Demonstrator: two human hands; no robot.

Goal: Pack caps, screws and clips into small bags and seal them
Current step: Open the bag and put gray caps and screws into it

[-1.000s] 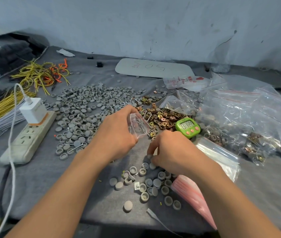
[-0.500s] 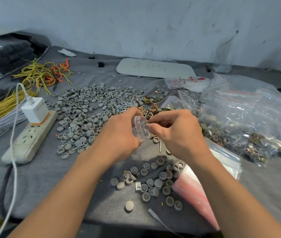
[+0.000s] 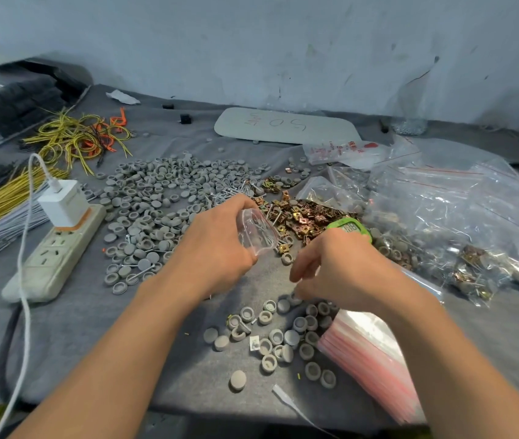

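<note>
left grip [image 3: 217, 245] holds small bag [image 3: 256, 231] mouth toward the right grip [image 3: 340, 267] so parts drop in. right grip curls over loose caps [image 3: 283, 337]; cannot tell if holding one.

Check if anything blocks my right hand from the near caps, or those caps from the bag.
Nothing visible: right hand is at the near caps; only bare cloth lies between them and the small bag.

timer [image 3: 351, 228] part hid by R hand [image 3: 340, 267] | R fingertips [image 3: 295, 275] blurred
</note>
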